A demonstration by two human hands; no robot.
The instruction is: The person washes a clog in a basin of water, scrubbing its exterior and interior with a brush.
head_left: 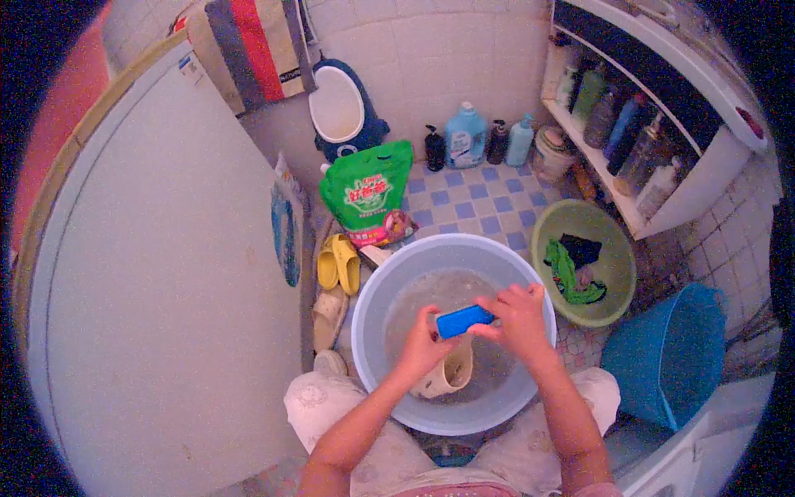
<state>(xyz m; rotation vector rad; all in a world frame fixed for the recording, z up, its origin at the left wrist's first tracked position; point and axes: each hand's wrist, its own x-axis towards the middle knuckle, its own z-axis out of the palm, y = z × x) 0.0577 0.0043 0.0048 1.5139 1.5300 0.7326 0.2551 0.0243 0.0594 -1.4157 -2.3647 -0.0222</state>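
Observation:
A blue oblong block point(464, 321), perhaps a brush, is gripped at both ends over a large pale basin point(364, 331). My left hand point(424, 346) is closed on its left end. My right hand point(515, 321) pinches its right end, the other fingers bent above it. Below the block, a beige clog point(447, 377) rests tilted in the basin's cloudy water point(426, 290), partly covered by my left hand. I cannot make out the block's underside.
Yellow slippers point(338, 263) and a green detergent bag point(368, 190) stand left of the basin. To the right are a green basin point(623, 290) with clothes and a blue bucket point(662, 356). Bottles point(466, 137) line the back wall; a shelf point(613, 182) hangs at right.

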